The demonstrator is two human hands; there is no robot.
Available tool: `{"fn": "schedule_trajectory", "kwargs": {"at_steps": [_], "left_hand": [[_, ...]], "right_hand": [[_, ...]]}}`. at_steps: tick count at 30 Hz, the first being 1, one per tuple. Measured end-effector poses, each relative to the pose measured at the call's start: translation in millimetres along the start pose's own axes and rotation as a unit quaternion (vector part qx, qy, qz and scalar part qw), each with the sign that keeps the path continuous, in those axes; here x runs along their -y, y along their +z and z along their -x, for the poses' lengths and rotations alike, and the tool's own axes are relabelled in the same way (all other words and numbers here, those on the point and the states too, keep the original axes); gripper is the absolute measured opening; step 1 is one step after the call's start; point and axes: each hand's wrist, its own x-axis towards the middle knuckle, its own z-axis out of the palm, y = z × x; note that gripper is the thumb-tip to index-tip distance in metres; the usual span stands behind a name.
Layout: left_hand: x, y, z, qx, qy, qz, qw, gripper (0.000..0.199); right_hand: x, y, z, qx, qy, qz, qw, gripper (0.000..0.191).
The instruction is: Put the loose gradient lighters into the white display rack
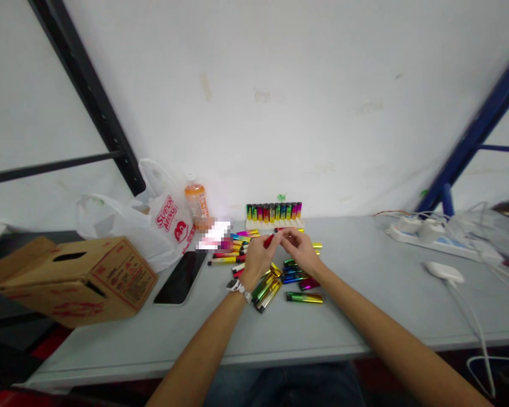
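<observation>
Just this side of the rack, your left hand pinches the red lighter, slanted toward your right hand close by. I can't tell what your right grips.

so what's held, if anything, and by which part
The left grip holds a small red item; too blurred to tell which part, or whether the right grip holds it too.

Left hand beside right hand
</observation>
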Motion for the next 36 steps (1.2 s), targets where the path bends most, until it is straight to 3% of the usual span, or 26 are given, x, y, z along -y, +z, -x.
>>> {"fn": "schedule_trajectory", "kwargs": {"at_steps": [5, 10, 14, 17, 21, 28, 33, 36], "left_hand": [[5.0, -1.2, 2.0, 0.028, 0.007, 0.019, 0.999, 0.063], [20.2, -15.3, -5.2, -0.042, 0.029, -0.056, 0.997, 0.034], [31.2, -32.7, -5.5, -0.031, 0.068, -0.185, 0.98, 0.017], [32.6, -40.9, -2.7, 0.007, 0.069, -0.257, 0.964, 0.014], [32.5, -44.5, -0.6, 0.029, 0.056, -0.307, 0.95, 0.011], [37.2, -44.5, -3.4, 0.053, 0.042, -0.351, 0.934, 0.012], [34.7, -45.6, -4.2, 0.064, 0.058, -0.375, 0.923, 0.014], [34.1, -47.7, -6.1, 0.075, 0.062, -0.373, 0.923, 0.013]], "right_hand": [[0.9, 6.2, -8.1, 0.026, 0.03, -0.029, 0.999, 0.034], [-0.3, 1.9, -40.4, 0.015, -0.001, -0.013, 1.0, 0.035], [-4.6, 0.0, -87.9, 0.013, -0.087, 0.148, 0.985, 0.017], [-11.6, 5.5, -120.4, 0.048, -0.103, 0.253, 0.961, 0.01], [-23.8, 16.6, -144.8, 0.098, -0.11, 0.328, 0.933, 0.013], [-31.9, 21.5, -158.3, 0.134, -0.082, 0.382, 0.911, 0.015], [-22.2, 19.5, -154.7, 0.111, -0.125, 0.49, 0.856, 0.022], [-16.9, 18.9, -147.2, 0.11, -0.115, 0.523, 0.837, 0.03]]}}
